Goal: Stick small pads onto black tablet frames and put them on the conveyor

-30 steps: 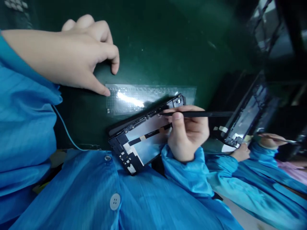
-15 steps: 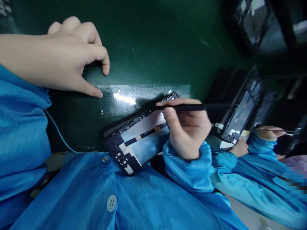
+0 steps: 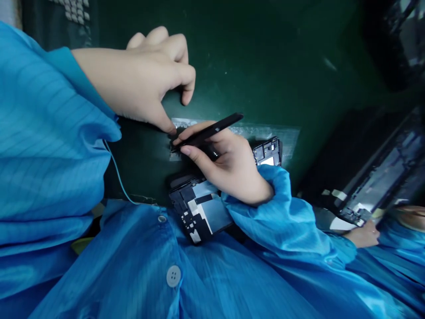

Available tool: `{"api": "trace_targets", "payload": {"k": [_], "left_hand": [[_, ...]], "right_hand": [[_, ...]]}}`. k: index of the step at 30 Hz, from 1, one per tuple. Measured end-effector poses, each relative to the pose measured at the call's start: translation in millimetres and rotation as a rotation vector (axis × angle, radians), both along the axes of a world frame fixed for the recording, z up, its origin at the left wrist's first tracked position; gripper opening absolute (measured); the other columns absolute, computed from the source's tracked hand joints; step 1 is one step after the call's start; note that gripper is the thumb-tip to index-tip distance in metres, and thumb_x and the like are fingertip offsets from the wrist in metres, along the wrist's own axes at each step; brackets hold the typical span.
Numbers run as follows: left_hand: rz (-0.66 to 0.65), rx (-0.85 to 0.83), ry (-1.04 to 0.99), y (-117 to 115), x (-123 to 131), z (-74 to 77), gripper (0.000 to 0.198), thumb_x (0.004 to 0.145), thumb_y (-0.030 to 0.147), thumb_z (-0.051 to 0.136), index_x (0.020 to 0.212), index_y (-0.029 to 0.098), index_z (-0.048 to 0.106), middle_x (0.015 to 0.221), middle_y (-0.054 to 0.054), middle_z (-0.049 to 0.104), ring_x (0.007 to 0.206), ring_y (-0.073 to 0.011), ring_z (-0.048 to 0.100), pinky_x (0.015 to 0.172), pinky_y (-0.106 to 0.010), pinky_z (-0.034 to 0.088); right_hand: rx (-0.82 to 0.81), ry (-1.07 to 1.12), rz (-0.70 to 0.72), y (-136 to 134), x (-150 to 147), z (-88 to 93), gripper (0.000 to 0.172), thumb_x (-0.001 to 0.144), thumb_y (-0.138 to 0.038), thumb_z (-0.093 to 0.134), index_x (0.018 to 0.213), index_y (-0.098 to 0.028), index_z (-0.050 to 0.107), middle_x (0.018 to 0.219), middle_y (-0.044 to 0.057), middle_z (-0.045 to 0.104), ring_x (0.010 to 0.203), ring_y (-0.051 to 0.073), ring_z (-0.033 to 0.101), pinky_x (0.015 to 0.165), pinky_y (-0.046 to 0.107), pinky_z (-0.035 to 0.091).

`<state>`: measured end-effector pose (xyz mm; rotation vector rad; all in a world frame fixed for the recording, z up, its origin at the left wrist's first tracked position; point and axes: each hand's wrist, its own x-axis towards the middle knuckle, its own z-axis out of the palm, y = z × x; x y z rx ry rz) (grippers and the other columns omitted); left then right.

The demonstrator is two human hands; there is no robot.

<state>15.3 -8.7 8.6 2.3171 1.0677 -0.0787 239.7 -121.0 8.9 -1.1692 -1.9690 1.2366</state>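
My left hand (image 3: 142,86) rests arched on the green mat (image 3: 265,66), its thumb tip pressing the left end of a clear plastic sheet (image 3: 262,132) and its curled fingers apart from the thumb. My right hand (image 3: 229,166) is closed on a thin black tool (image 3: 209,130), pinched between thumb and fingers. The tool's tip sits at the sheet's left end, right beside my left thumb. Under my right wrist lies an opened phone frame (image 3: 202,212), tilted, its lower end on my blue coat. My right hand and sleeve hide its middle.
A thin blue cord (image 3: 116,170) runs from my left sleeve down to the mat's edge. At the right, another person's hand (image 3: 363,235) in a blue sleeve holds a second opened device (image 3: 375,190). Grey keys (image 3: 71,11) show at the top left.
My right hand has left the top of the phone frame and swung left with the tool, whose tip now meets the sheet by my left thumb. My left hand stays on the sheet.
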Motion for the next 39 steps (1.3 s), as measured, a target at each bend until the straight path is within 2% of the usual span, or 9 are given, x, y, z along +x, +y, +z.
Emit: {"api": "trace_targets", "payload": {"k": [8, 11, 14, 17, 21, 27, 32, 35, 39], "left_hand": [[0.018, -0.004, 0.059, -0.3, 3.3, 6.2, 0.053, 0.080, 0.039, 0.094, 0.124, 0.016, 0.076, 0.154, -0.012, 0.050, 0.154, -0.0492, 0.040, 0.129, -0.068, 0.035], [0.004, 0.007, 0.108, -0.1, 6.4, 10.1, 0.059, 0.077, 0.042, 0.096, 0.126, 0.014, 0.077, 0.152, -0.010, 0.051, 0.153, -0.0488, 0.043, 0.128, -0.069, 0.038], [0.015, 0.032, 0.131, 1.8, 7.0, 8.6, 0.075, 0.074, 0.063, 0.091, 0.125, 0.010, 0.078, 0.143, -0.008, 0.052, 0.150, -0.0472, 0.045, 0.126, -0.072, 0.037], [0.039, 0.041, 0.062, 2.9, 5.9, 4.6, 0.111, 0.069, 0.103, 0.055, 0.117, 0.006, 0.080, 0.132, -0.009, 0.052, 0.148, -0.0460, 0.045, 0.122, -0.079, 0.033], [0.040, 0.079, -0.008, 3.4, -0.3, -2.3, 0.145, 0.049, 0.115, 0.011, 0.112, 0.007, 0.083, 0.126, -0.009, 0.052, 0.148, -0.0457, 0.046, 0.120, -0.079, 0.031], [0.044, 0.126, -0.005, 6.1, -5.0, -9.9, 0.133, 0.061, 0.103, 0.008, 0.116, 0.006, 0.082, 0.122, -0.007, 0.051, 0.149, -0.0452, 0.048, 0.114, -0.075, 0.031], [0.061, 0.112, 0.018, 4.3, 0.7, -4.3, 0.134, 0.063, 0.101, 0.003, 0.114, 0.005, 0.082, 0.123, -0.006, 0.052, 0.153, -0.0451, 0.047, 0.117, -0.073, 0.031], [0.026, 0.095, 0.082, 1.7, 3.6, 3.3, 0.121, 0.073, 0.100, 0.027, 0.120, 0.003, 0.080, 0.132, -0.007, 0.053, 0.155, -0.0462, 0.045, 0.122, -0.073, 0.033], [0.000, 0.069, 0.161, -1.1, 6.3, 8.9, 0.077, 0.077, 0.059, 0.087, 0.132, 0.008, 0.077, 0.147, -0.004, 0.049, 0.156, -0.0426, 0.043, 0.128, -0.069, 0.036]], "right_hand": [[-0.226, 0.136, -0.026, 10.2, 8.2, 6.3, 0.020, 0.105, -0.041, 0.079, 0.112, -0.022, 0.079, 0.112, 0.005, 0.088, 0.099, 0.021, 0.084, 0.093, 0.037, 0.072], [-0.267, 0.306, -0.327, -2.7, 32.1, 12.0, 0.021, 0.103, -0.044, 0.082, 0.110, -0.025, 0.080, 0.101, 0.001, 0.087, 0.081, 0.016, 0.081, 0.074, 0.031, 0.070], [-0.023, 0.335, -0.714, -30.2, 57.0, 9.1, 0.010, 0.102, -0.035, 0.085, 0.105, -0.026, 0.081, 0.093, -0.001, 0.085, 0.079, 0.013, 0.079, 0.074, 0.025, 0.066], [0.148, 0.267, -0.854, -54.0, 68.6, -2.3, 0.009, 0.102, -0.032, 0.085, 0.109, -0.027, 0.081, 0.096, -0.001, 0.085, 0.085, 0.014, 0.081, 0.081, 0.027, 0.067], [0.169, 0.184, -0.807, -62.4, 65.5, -14.0, 0.010, 0.105, -0.033, 0.081, 0.115, -0.029, 0.078, 0.103, 0.001, 0.086, 0.095, 0.019, 0.085, 0.089, 0.035, 0.071], [0.198, 0.072, -0.740, -62.9, 68.7, -8.6, 0.010, 0.108, -0.027, 0.076, 0.119, -0.028, 0.076, 0.105, 0.002, 0.085, 0.097, 0.019, 0.085, 0.089, 0.036, 0.071], [0.231, -0.161, -0.617, -56.7, 65.8, 23.3, 0.016, 0.105, -0.020, 0.078, 0.120, -0.027, 0.078, 0.110, 0.002, 0.084, 0.105, 0.021, 0.082, 0.098, 0.041, 0.067], [0.162, -0.044, -0.434, -34.9, 45.3, 35.5, 0.015, 0.106, -0.019, 0.076, 0.119, -0.027, 0.077, 0.111, 0.001, 0.085, 0.106, 0.020, 0.082, 0.098, 0.037, 0.068], [0.012, -0.007, -0.006, -4.5, 11.3, 23.5, 0.011, 0.108, -0.022, 0.075, 0.118, -0.021, 0.077, 0.115, 0.004, 0.086, 0.108, 0.021, 0.083, 0.099, 0.035, 0.069]]}}
